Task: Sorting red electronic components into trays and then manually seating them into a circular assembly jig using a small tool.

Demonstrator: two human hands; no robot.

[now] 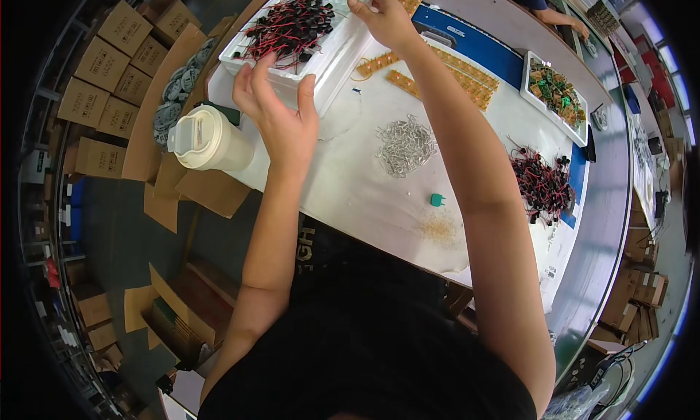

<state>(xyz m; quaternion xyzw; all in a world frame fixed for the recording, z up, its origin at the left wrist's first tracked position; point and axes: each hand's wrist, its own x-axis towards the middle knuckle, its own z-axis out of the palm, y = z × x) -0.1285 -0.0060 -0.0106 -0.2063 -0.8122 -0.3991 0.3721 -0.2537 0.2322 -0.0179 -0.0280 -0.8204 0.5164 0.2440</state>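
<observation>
A white tray (227, 54) full of small black parts with red and black wires (295, 28) sits at the far left of the table, on top of a white foam box (332, 74). My left hand (281, 114) is at the tray's near edge, fingers spread, with one fingertip over the rim and the thumb apart. At the tray's far right corner is my right hand (386, 19), its thumb and fingers on either side of the rim. A loose pile of small silvery metal pieces (406, 146) lies on the table between my forearms.
A cream lidded cup (215, 139) stands by the table's left edge. Yellow circuit-board panels (467, 77) lie beyond my right arm. Further right are another wired-parts pile (543, 183) and a white tray of green boards (524, 77). A small green block (437, 199) lies nearer. Cartons (84, 103) fill the left.
</observation>
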